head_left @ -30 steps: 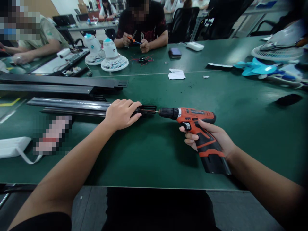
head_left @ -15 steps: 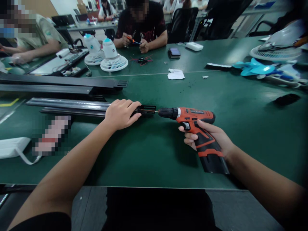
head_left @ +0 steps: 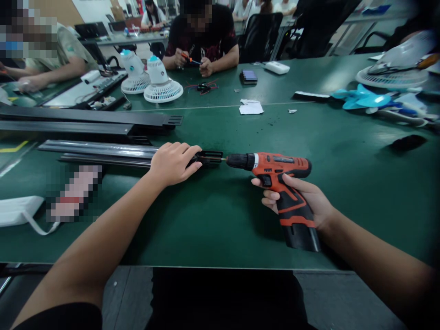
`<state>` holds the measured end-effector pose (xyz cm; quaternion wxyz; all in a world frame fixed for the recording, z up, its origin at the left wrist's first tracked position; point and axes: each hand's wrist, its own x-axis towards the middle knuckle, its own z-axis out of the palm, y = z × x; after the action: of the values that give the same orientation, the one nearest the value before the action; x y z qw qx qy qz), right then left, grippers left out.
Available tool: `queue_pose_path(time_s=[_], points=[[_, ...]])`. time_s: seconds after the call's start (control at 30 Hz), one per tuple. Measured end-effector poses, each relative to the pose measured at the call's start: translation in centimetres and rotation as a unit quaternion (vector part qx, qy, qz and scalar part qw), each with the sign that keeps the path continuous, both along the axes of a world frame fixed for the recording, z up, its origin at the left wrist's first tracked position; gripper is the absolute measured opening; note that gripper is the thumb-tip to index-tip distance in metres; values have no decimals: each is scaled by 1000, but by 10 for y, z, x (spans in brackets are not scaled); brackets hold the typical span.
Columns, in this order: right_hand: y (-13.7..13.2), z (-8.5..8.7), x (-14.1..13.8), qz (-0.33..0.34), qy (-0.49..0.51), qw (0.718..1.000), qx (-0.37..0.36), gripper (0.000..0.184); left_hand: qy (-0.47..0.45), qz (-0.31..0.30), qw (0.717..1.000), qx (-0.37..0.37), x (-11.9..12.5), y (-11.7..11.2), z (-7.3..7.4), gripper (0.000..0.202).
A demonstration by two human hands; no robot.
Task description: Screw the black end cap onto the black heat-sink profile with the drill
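Observation:
My right hand [head_left: 302, 197] is wrapped round the handle of a red and black cordless drill [head_left: 283, 165], its index finger by the trigger. The drill points left, and its thin bit reaches the slotted black end piece [head_left: 212, 156] of a long dark housing. My left hand [head_left: 176, 163] grips that housing [head_left: 103, 147] near its right end, thumb toward me and fingers over the top. The palm hides part of the end piece. Where exactly the bit's tip sits is too small to make out.
More long black strips [head_left: 85, 118] lie behind the housing. A phone-like blurred item [head_left: 74, 192] and a white device with a cable [head_left: 20, 210] are at left. White fans [head_left: 162, 82], paper scraps [head_left: 251, 107] and blue fan blades [head_left: 367, 97] lie farther back. Across the table a person holds a screwdriver [head_left: 189, 57].
The drill has rolled slightly in my right hand, its battery end shifting left, while the bit stays at the end piece. My left hand and the housing have hardly moved.

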<state>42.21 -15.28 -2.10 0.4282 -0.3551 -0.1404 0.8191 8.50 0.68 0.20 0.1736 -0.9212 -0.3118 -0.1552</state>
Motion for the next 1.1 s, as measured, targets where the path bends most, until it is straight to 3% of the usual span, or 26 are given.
queue_pose_path(time_s=[0.13,0.47,0.8,1.1], points=[[-2,-6,5,22,25,999,4,63,2,1,1000,-2,0,0,0,55],[-2,0,0,11,47,996,73,56,1,0,1000,5,0,1,0,57],[-2,-6,5,35,55,996,53,44,-2,-6,1000,7,-1,0,-1,54],[-2,-3,2,25,33,997,62,48,-6,-4,1000,6,0,0,-1,54]])
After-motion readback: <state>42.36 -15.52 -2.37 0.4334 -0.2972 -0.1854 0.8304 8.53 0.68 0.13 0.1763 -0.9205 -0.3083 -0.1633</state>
